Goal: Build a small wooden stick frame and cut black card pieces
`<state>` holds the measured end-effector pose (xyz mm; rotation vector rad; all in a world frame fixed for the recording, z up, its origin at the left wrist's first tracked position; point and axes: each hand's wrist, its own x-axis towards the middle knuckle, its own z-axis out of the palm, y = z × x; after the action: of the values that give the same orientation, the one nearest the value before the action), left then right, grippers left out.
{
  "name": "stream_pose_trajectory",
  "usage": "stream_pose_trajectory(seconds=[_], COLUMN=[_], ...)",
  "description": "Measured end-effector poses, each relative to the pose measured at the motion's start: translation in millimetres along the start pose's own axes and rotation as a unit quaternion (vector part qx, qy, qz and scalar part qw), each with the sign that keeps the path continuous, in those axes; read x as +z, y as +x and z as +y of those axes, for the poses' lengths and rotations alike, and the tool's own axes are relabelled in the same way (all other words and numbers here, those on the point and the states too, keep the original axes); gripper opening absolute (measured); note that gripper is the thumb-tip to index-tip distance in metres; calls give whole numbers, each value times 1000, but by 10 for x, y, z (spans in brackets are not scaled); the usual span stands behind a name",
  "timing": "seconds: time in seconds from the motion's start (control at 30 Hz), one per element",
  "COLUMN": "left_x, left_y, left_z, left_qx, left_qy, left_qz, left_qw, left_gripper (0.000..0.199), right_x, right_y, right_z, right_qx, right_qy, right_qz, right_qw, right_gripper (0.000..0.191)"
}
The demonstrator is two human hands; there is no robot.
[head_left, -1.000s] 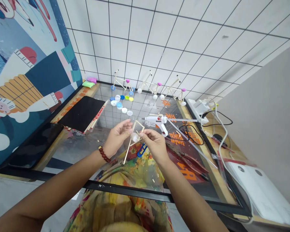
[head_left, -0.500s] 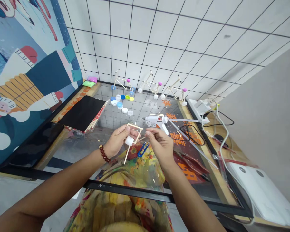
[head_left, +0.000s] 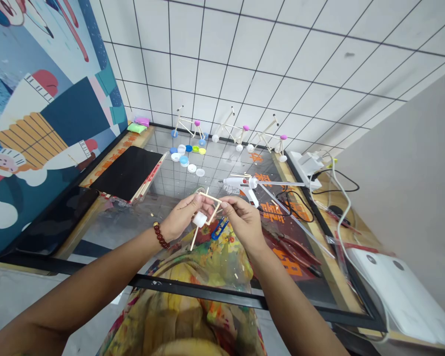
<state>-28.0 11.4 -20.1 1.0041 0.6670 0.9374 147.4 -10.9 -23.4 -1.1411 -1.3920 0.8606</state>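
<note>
Two-handed, held the stick frame (head_left: 214,213) above the worktop (head_left: 118,222), pinched in the loosely curled left hand (head_left: 181,212) and, at a corner, in the tightly closed right hand (head_left: 246,220); apparently was setting that corner, and next needed steady pressure.

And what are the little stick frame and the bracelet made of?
The stick frame looks like bare wood: pale tan, matte, with no shine. The bracelet looks glossy, dark reddish-brown and beaded; it could be polished wood, stone or plastic.
</note>
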Motion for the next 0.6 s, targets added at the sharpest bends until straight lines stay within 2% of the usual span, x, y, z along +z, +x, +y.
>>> stream_pose_trajectory(seconds=[0.1,0.17,0.3,0.4,0.6], left_x=[-35,-62,-83,-61,-40], left_y=[9,17,11,-10,-31], left_z=[0,9,57,97,122], left_qx=[-17,-5,56,74,88], left_qy=[1,33,124,201,216], left_qz=[-21,-29,2,21,51], left_qw=[1000,999,991,977,971], left_gripper=[49,44,34,27,26], right_x=[8,11,12,29,75], right_y=[1,-1,-15,-30,-36], right_z=[-3,-5,5,13,5], right_qx=[12,11,-6,-21,-36], right_qy=[21,26,4,-14,-12], right_qz=[-10,-11,-20,-37,-49], right_qw=[1000,1000,1000,999,998], right_gripper=[15,15,17,17,17])
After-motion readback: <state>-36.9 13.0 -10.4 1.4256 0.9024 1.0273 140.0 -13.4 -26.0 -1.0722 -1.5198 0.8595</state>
